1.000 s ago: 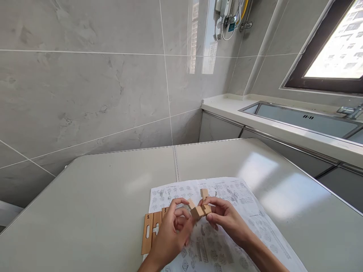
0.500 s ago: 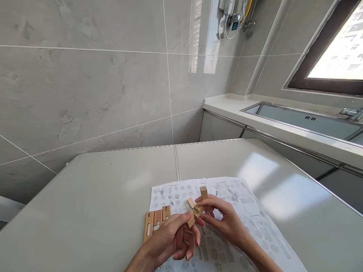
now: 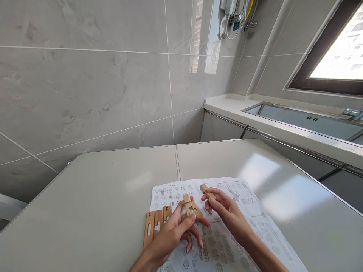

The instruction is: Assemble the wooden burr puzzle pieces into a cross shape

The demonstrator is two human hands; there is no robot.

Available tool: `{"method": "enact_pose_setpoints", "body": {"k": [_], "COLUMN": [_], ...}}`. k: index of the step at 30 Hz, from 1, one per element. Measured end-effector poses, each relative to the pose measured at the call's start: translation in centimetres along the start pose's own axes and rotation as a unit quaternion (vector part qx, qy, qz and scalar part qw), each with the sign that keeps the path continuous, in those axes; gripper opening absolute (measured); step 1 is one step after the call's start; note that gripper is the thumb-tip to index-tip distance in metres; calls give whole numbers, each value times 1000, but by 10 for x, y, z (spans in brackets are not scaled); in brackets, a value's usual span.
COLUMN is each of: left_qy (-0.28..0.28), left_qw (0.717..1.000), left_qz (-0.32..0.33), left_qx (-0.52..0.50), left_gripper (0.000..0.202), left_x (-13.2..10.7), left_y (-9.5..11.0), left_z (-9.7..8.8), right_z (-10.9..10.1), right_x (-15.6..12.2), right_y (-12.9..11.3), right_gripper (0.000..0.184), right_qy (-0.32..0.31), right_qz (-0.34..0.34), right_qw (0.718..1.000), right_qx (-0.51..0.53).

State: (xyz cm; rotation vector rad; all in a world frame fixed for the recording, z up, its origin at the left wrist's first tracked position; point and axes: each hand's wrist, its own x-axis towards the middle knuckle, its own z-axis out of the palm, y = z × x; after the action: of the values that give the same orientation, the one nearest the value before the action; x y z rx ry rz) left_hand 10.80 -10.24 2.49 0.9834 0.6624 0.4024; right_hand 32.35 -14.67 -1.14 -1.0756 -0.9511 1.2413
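Observation:
My left hand [image 3: 176,230] pinches a notched wooden puzzle bar [image 3: 190,206] between thumb and fingers, tilted upright over a printed instruction sheet [image 3: 249,215]. My right hand [image 3: 225,213] grips a second wooden puzzle bar [image 3: 206,191], whose end sticks out to the upper left of the fingers. The two bars are a few centimetres apart. Left of my left hand, three flat numbered wooden pieces [image 3: 155,223] with slots lie side by side on the table [image 3: 113,196], partly on the sheet's edge.
The grey table stands against a grey tiled wall [image 3: 85,83]. To the right runs a white counter with a steel sink [image 3: 306,121] and a tap, below a dark-framed window [image 3: 337,56]. Pipes and a fixture hang on the wall at the top.
The two bars were joined between my hands; now they are apart, one in each hand. My left hand has turned palm-up and my right hand has drawn back slightly to the right.

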Motion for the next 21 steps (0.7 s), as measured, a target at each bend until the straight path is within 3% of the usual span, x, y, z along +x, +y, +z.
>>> {"method": "enact_pose_setpoints", "body": {"k": [5, 12, 21], "left_qy": [12, 29, 26], "left_qw": [999, 996, 993], "left_qz": [24, 66, 93], "left_qx": [39, 51, 71], "left_gripper": [91, 79, 73], "left_x": [3, 10, 12], "left_y": [-7, -18, -23], "left_z": [2, 1, 2], "right_z": [0, -1, 0], "right_x": [0, 1, 0], "right_y": [-3, -3, 2], "right_gripper": [33, 47, 46], "right_qy": [-14, -54, -123], "right_qz": [39, 54, 70], "right_qw": [994, 978, 973], "right_qx": [104, 197, 184]}}
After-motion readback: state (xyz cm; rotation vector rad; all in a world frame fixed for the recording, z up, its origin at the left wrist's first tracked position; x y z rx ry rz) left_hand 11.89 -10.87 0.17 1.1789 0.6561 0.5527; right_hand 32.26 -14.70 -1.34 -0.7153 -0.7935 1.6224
